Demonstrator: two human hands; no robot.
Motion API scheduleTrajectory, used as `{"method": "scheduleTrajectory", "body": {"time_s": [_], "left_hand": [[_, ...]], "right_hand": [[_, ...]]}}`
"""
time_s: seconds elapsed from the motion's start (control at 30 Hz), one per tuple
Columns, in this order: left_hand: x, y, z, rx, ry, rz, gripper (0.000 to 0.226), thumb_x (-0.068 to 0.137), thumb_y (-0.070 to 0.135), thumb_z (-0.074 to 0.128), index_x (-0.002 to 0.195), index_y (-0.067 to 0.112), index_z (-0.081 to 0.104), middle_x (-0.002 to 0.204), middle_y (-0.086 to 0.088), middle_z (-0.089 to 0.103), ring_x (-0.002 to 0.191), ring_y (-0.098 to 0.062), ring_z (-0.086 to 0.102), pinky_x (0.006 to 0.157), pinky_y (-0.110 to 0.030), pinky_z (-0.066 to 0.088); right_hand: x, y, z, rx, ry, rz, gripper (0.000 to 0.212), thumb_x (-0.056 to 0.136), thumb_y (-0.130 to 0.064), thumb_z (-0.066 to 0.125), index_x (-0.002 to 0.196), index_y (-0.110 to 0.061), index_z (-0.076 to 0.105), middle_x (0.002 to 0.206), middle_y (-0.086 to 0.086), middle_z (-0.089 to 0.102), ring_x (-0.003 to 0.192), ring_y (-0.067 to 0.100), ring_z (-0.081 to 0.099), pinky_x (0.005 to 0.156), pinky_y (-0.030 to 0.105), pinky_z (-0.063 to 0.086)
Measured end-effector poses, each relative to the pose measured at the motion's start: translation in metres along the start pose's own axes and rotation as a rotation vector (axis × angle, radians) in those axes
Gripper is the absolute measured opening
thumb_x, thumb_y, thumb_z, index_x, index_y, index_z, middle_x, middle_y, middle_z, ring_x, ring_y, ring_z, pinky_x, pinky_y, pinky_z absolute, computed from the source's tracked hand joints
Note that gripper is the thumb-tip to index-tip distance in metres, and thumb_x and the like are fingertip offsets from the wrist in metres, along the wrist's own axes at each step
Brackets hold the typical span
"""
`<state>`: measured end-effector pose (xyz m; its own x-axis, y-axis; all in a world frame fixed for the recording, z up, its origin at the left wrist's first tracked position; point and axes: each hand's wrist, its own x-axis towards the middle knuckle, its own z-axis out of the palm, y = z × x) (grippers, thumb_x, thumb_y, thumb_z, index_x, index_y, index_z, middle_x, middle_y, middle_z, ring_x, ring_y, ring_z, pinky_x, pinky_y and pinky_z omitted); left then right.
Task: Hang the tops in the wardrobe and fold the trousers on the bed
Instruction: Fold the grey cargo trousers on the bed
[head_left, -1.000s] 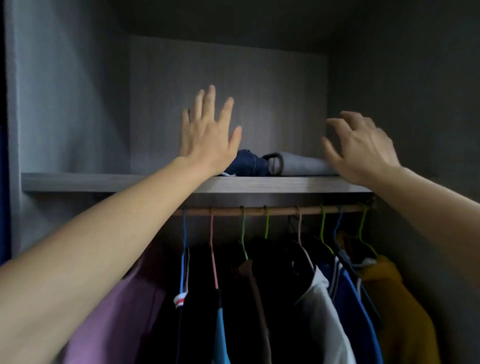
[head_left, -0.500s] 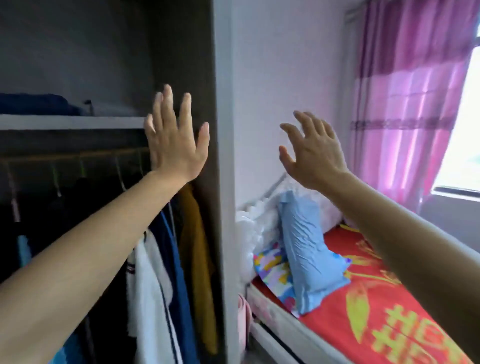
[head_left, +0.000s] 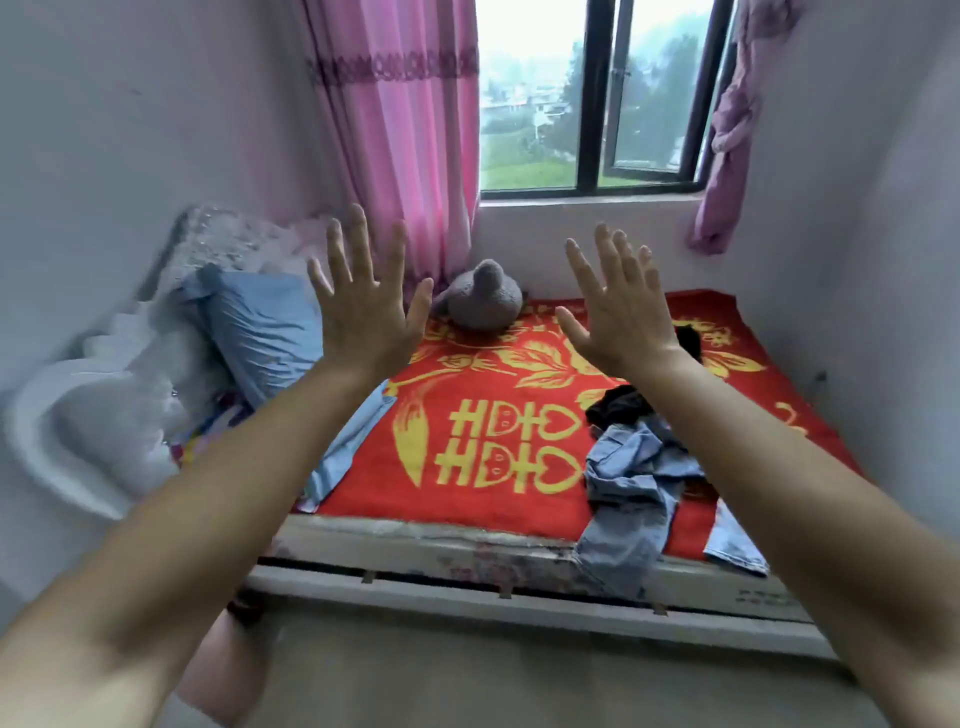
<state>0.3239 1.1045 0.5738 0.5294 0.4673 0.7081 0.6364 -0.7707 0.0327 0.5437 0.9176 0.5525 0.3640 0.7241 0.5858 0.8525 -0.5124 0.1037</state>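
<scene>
The bed (head_left: 498, 519) lies ahead under a red blanket with yellow patterns. Crumpled light blue jeans (head_left: 634, 483) sprawl on its near right part, one leg hanging over the front edge. A dark garment (head_left: 623, 402) is bunched just behind them, and another dark piece (head_left: 691, 340) shows past my right wrist. My left hand (head_left: 363, 306) and my right hand (head_left: 618, 312) are both raised in the air above the bed, fingers spread, holding nothing. The wardrobe is out of view.
A blue pillow (head_left: 260, 327) and white bedding (head_left: 104, 415) pile up at the bed's left end. A grey plush toy (head_left: 483, 299) sits by the pink curtain (head_left: 405, 145) under the window (head_left: 587, 93). A pink object (head_left: 223, 670) stands on the floor near left.
My view has swung right, from the wardrobe shelf and hanging tops to the bed and window. Both hands stayed raised and empty throughout.
</scene>
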Motion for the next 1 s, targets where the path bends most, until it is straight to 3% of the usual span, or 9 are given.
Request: {"method": "scheduleTrajectory", "body": {"time_s": [0.17, 0.37, 0.67, 1.0], "left_hand": [[0.033, 0.038, 0.098, -0.117, -0.049, 0.124, 0.067, 0.100, 0.057, 0.030, 0.157, 0.027, 0.013, 0.164, -0.017, -0.001, 0.149, -0.040, 0.000, 0.112, -0.070, 0.011], [0.078, 0.075, 0.198, -0.228, -0.227, 0.189, 0.069, 0.098, 0.060, 0.028, 0.157, 0.025, 0.015, 0.164, -0.015, -0.006, 0.150, -0.038, -0.005, 0.113, -0.069, 0.008], [0.094, 0.174, 0.344, -0.292, -0.527, 0.269, 0.071, 0.096, 0.064, 0.021, 0.156, 0.027, 0.008, 0.163, -0.012, -0.008, 0.149, -0.036, -0.006, 0.115, -0.066, 0.007], [0.081, 0.277, 0.505, -0.181, -0.767, 0.286, 0.071, 0.097, 0.060, 0.025, 0.157, 0.029, 0.002, 0.163, -0.012, -0.011, 0.150, -0.033, -0.008, 0.116, -0.062, 0.010]], "right_hand": [[0.002, 0.062, 0.047, -0.141, -0.106, 0.109, 0.082, 0.096, -0.058, 0.043, 0.160, -0.018, 0.010, 0.165, 0.022, 0.007, 0.150, 0.041, 0.014, 0.120, 0.059, 0.014], [0.015, 0.116, 0.095, -0.208, -0.217, 0.234, 0.080, 0.096, -0.052, 0.048, 0.159, -0.017, 0.014, 0.164, 0.023, 0.009, 0.150, 0.040, 0.014, 0.120, 0.057, 0.014], [-0.013, 0.210, 0.190, -0.197, -0.404, 0.432, 0.080, 0.094, -0.049, 0.052, 0.159, -0.018, 0.019, 0.164, 0.021, 0.012, 0.151, 0.037, 0.016, 0.121, 0.054, 0.015], [-0.017, 0.344, 0.359, -0.016, -0.575, 0.534, 0.078, 0.098, -0.049, 0.045, 0.160, -0.017, 0.009, 0.166, 0.017, 0.004, 0.153, 0.033, 0.008, 0.123, 0.049, 0.012]]}}
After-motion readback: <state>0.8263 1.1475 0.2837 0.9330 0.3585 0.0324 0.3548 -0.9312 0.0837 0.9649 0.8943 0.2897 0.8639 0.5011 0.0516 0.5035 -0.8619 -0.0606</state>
